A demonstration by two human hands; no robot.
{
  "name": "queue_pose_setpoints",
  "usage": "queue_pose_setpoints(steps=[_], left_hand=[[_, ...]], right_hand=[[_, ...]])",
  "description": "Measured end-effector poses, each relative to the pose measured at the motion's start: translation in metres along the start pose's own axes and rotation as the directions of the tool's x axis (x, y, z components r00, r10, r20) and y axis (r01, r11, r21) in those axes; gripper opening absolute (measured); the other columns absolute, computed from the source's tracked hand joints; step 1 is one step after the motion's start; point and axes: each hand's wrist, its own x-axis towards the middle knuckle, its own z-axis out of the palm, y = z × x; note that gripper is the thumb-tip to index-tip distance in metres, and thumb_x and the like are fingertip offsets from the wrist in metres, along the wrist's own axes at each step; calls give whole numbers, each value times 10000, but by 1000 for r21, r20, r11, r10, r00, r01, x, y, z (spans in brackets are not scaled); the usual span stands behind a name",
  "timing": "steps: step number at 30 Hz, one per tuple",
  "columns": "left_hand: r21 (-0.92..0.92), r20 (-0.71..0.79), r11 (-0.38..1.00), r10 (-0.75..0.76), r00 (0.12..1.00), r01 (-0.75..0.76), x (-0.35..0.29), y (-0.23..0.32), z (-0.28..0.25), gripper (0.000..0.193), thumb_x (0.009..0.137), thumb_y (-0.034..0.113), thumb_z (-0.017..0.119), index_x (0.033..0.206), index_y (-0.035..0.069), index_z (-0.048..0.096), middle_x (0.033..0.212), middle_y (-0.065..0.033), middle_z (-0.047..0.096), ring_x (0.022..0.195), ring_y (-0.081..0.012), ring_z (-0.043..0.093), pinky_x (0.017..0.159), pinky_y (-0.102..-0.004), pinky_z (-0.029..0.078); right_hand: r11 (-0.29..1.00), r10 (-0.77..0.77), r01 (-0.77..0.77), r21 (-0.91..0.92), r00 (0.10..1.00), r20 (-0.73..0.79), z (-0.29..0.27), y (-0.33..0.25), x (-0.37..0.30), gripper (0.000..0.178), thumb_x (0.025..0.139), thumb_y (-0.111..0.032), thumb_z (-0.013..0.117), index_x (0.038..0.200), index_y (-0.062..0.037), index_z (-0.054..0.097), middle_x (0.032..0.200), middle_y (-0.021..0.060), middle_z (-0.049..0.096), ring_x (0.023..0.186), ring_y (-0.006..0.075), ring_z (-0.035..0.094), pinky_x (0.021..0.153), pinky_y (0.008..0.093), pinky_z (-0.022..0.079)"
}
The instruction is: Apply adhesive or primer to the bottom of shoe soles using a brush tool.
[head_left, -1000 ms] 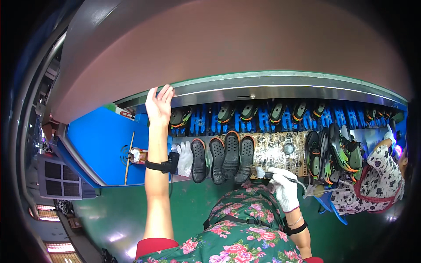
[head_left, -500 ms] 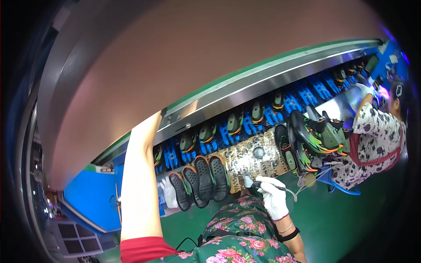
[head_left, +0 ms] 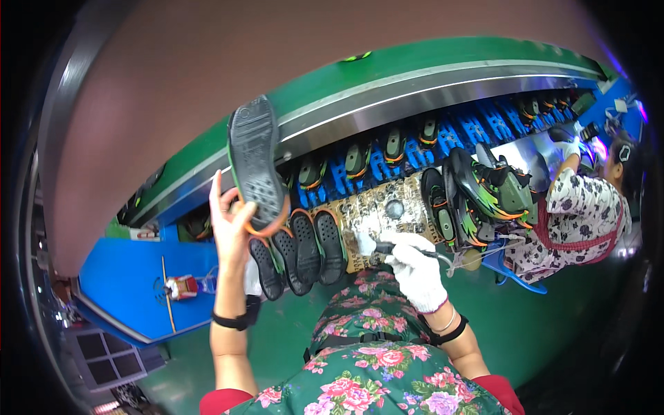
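Observation:
My bare left hand grips a black shoe sole by its perforated end, thumb against the sole. The sole stands raised near the steel rail, with orange and green along its edge. In my white-gloved right hand is a brush with a pale head and dark handle; a thin tube trails from its far end. The brush is over the near edge of a glue-stained board. Several more black soles lie side by side at the board's left end, between my hands.
Dark shoe uppers are piled at the board's right end. Beyond runs a line of blue holders, several carrying shoe parts, below a steel rail and green belt. A co-worker sits far right. A blue table stands left.
My left hand has come back from beyond the rail, now holding a sole. My right hand with the brush has shifted slightly up and left in view.

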Motion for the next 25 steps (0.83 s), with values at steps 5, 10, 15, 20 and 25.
queue_pose_setpoints(steps=[5,10,15,20,25], left_hand=[[-483,185,788,-333,925,381,-29,-69,14,540,813,20,669,1338,5,544,1160,-141,680,1011,-241,696,916,-368,567],[-529,386,525,-551,740,667,-77,-101,34,556,717,72,556,1262,-40,554,1074,-174,695,946,-308,713,890,-425,597],[-580,518,610,-236,822,540,-112,-87,58,593,833,198,676,1361,-39,546,1279,-178,662,1135,-302,671,995,-429,554],[-715,612,211,-273,742,667,-121,-85,80,1007,866,848,475,1464,38,494,1328,-106,648,1159,-271,648,1028,-431,520],[-774,603,151,-122,789,615,-124,-92,86,800,1009,738,293,1531,150,443,1468,-54,556,1293,-243,554,1123,-403,430]], right_hand=[[989,-43,68,-130,982,185,46,-8,4,278,876,32,623,1140,26,710,1202,193,719,886,202,714,753,284,584],[138,-485,849,-510,507,713,77,-11,20,304,817,86,624,1045,-65,755,1122,205,741,871,264,729,778,329,583],[566,-405,600,-565,799,444,79,-7,12,203,812,44,738,1014,31,760,1077,155,768,905,193,726,823,302,572],[210,-519,770,-602,610,599,84,-14,11,185,770,56,758,951,21,766,1011,167,770,847,221,719,762,328,562],[-70,-352,751,-657,598,720,56,-8,9,229,807,-16,776,1035,-4,770,1067,137,767,923,281,725,796,350,570]])
